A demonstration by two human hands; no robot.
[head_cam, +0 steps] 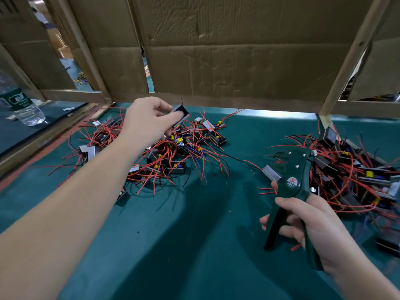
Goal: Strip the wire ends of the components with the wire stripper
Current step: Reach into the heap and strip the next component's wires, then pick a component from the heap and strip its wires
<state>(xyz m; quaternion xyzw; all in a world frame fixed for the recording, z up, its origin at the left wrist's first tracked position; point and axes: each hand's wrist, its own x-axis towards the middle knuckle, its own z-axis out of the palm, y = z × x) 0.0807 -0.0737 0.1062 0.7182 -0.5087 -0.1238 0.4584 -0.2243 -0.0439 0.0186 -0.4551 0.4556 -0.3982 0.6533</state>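
Observation:
My left hand (149, 120) reaches over the left pile of components (173, 148) and holds one small black box component (180, 112) between thumb and fingers, lifted above the pile. Red and black wires trail from the pile's boxes. My right hand (311, 228) grips the handles of a dark green wire stripper (292, 180), its jaws pointing up and away from me. A second pile of components (355, 176) with red wires lies at the right, just behind the stripper's head. One grey component (271, 173) lies beside the stripper's jaws.
The green table mat (194, 224) runs under both piles. A cardboard wall (227, 50) on wooden frames closes the back. A plastic water bottle (21, 105) stands at the far left behind a wooden rail. Small red insulation bits dot the mat.

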